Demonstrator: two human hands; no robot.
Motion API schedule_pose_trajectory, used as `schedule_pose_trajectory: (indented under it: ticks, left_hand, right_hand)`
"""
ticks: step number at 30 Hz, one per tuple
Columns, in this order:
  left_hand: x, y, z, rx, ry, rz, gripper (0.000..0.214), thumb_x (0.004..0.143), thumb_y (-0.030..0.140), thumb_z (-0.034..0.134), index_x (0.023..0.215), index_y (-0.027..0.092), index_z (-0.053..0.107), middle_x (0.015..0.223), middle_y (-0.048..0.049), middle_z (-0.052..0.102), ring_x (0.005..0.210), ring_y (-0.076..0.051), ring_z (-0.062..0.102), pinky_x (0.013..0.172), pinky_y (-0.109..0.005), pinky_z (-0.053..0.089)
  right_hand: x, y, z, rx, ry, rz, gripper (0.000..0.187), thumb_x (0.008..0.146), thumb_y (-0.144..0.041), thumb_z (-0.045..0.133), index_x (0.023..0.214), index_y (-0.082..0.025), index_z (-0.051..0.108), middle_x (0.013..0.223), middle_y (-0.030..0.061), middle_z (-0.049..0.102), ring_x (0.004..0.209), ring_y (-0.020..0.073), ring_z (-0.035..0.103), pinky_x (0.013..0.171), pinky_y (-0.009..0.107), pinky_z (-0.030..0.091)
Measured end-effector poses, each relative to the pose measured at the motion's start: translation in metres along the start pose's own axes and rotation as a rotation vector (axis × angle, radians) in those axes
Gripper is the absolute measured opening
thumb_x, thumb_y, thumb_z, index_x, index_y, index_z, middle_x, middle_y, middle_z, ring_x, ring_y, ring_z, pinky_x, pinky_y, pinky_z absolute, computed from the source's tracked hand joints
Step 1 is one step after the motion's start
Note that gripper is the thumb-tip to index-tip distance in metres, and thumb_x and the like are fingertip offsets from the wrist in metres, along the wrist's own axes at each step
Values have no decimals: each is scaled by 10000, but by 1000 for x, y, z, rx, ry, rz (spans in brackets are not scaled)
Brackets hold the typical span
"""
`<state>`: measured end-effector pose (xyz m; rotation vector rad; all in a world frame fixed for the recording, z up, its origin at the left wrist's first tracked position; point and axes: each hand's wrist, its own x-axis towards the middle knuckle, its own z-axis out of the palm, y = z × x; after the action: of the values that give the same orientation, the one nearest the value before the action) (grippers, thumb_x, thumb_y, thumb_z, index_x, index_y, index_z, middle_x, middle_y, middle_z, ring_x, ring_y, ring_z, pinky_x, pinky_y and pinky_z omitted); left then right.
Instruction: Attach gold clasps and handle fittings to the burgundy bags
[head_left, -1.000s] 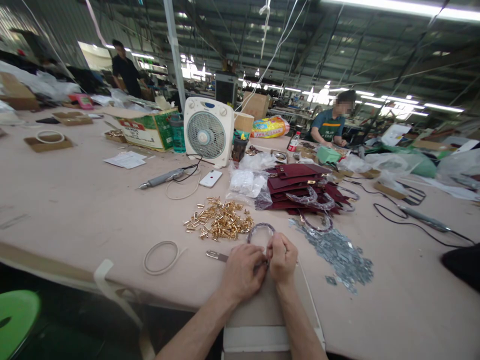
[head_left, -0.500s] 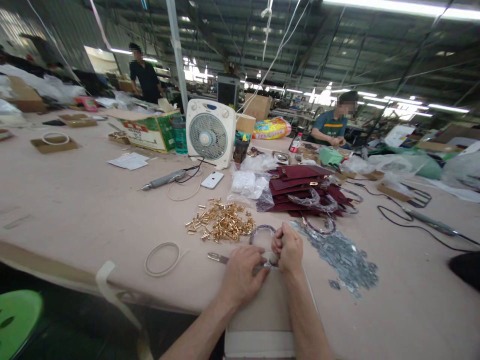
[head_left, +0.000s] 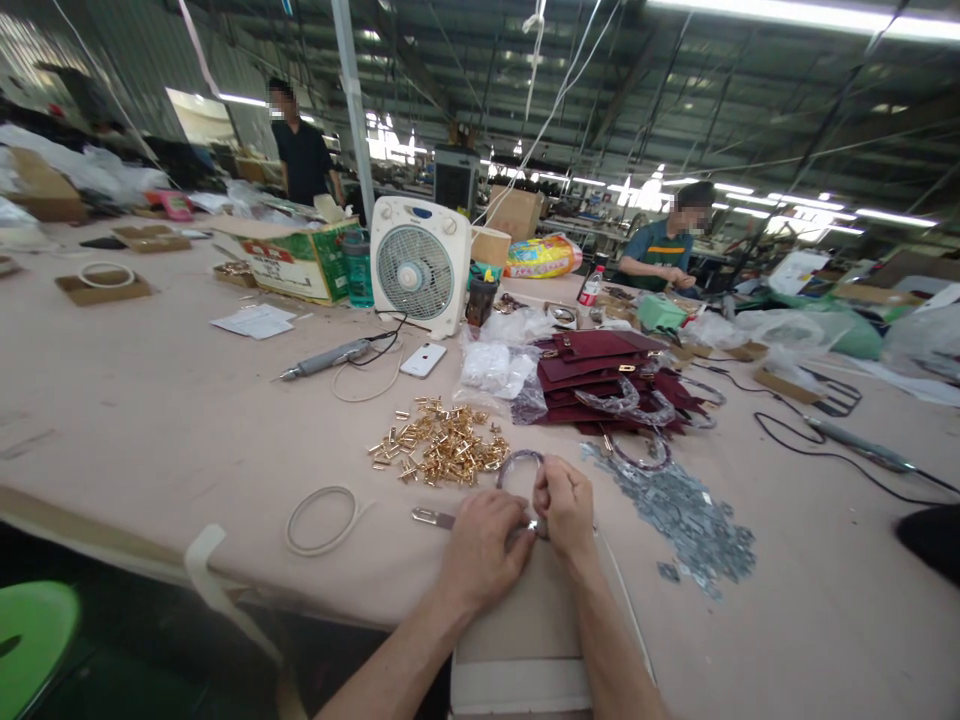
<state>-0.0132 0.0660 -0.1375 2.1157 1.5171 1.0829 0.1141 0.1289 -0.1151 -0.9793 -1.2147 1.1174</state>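
A beige-grey handbag (head_left: 517, 625) lies at the table's front edge, reaching down toward me. Its curved handle (head_left: 517, 456), dark and wrapped in clear film, stands out beyond my hands. My left hand (head_left: 487, 545) is closed over a brownish strap (head_left: 444, 521), whose end with a metal plate (head_left: 424, 515) sticks out to the left. At its fingertips shows a small shiny metal fitting (head_left: 534, 526). Right beside that, my right hand (head_left: 566, 505) is closed, fingers curled; whatever they hold is hidden.
Gold-coloured fittings (head_left: 446, 445) lie in a heap beyond my left hand, flat grey metal plates (head_left: 682, 520) to the right. Dark red bag pieces (head_left: 600, 375), a phone (head_left: 423, 360), a fan (head_left: 420, 268) and two corded tools stand or lie farther back. A coiled band (head_left: 322, 520) lies left.
My right hand has come down and slightly left, close to the metal fitting. My left hand has barely moved. The person at the back left has shifted to the right.
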Motion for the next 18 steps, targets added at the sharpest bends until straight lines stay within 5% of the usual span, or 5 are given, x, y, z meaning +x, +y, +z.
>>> schedule_pose_trajectory:
  ticks: [7, 18]
  left_hand:
    - [-4, 4, -1, 51, -11, 22, 316, 870, 290, 733, 1165, 245, 631, 1257, -51, 687, 1243, -277, 560, 1115, -488, 406]
    - [-19, 5, 0, -1, 19, 31, 175, 867, 251, 762, 1034, 264, 711, 1302, -53, 712, 1247, -292, 591, 1077, -514, 451]
  right_hand:
    - [9, -12, -18, 368, 186, 14, 429, 942, -507, 622, 659, -209, 499, 469, -96, 376, 352, 56, 295, 345, 172, 236]
    - [-5, -17, -18, 257, 53, 16, 420, 933, -501, 655, 666, -198, 540, 456, -84, 396, 351, 59, 322, 341, 172, 221]
